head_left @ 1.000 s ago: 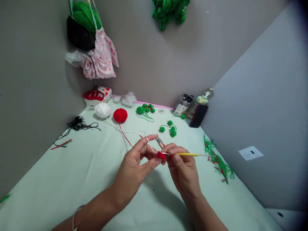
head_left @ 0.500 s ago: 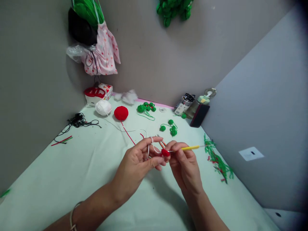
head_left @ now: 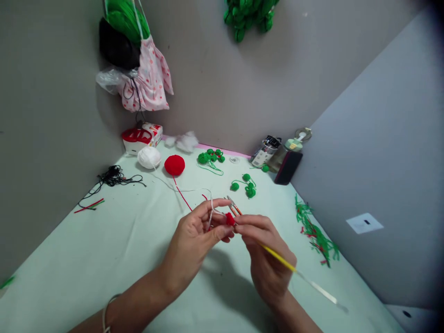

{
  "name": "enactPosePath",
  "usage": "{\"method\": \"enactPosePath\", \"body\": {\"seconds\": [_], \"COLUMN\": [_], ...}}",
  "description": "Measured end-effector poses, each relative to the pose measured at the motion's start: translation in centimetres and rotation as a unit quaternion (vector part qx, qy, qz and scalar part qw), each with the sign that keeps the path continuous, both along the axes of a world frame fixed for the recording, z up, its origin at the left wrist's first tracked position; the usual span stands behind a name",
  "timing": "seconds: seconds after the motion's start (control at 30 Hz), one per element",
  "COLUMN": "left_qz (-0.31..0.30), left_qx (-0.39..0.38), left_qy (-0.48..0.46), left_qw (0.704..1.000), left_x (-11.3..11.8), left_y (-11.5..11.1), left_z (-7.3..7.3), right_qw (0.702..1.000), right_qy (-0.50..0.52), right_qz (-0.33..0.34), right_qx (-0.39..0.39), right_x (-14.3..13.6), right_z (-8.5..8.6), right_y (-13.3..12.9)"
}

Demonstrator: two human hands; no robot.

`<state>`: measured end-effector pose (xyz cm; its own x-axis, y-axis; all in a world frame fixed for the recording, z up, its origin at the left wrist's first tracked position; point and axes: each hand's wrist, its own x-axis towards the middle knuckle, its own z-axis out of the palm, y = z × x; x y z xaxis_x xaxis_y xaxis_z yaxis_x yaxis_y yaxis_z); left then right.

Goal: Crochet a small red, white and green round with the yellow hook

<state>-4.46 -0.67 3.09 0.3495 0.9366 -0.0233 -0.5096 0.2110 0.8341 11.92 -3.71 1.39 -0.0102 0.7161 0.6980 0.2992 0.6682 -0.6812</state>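
My left hand (head_left: 194, 236) is closed, pinching a small red crocheted piece (head_left: 230, 219) between thumb and fingers. White yarn (head_left: 212, 208) loops over its raised index finger. My right hand (head_left: 268, 254) is closed round a crochet hook with a yellow handle (head_left: 279, 258); the handle's long end slants down to the right, and the tip meets the red piece, hidden by fingers. Small scissors (head_left: 234, 206) with orange on them lie just behind the hands. The red yarn ball (head_left: 174, 165) and white yarn ball (head_left: 149, 157) sit farther back, their strands running toward my left hand.
Green crocheted pieces (head_left: 249, 188) lie beyond the hands. Black cords (head_left: 116, 176) are at left, green and red scraps (head_left: 317, 236) at right. A dark phone (head_left: 288, 168) leans by a bottle at the back right. A red-and-white box (head_left: 142, 138) stands at the back left.
My right hand has turned, so the yellow hook now points down to the right instead of nearly level. The red piece has shifted slightly left.
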Motion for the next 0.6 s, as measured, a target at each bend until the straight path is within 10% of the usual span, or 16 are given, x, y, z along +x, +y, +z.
{"method": "enactPosePath", "body": {"seconds": [0.33, 0.6], "left_qz": [-0.068, -0.024], "left_qx": [0.049, 0.07], "left_qy": [0.049, 0.102], "left_qw": [0.995, 0.992], "left_x": [-0.4, -0.5], "left_y": [0.2, 0.4], "left_z": [-0.2, -0.3], "right_qw": [0.939, 0.987], "right_qy": [0.216, 0.088], "right_qz": [0.176, 0.079], "right_qx": [-0.203, -0.105], "right_x": [0.9, 1.3], "right_z": [1.0, 0.5], "right_y": [1.8, 0.8]}}
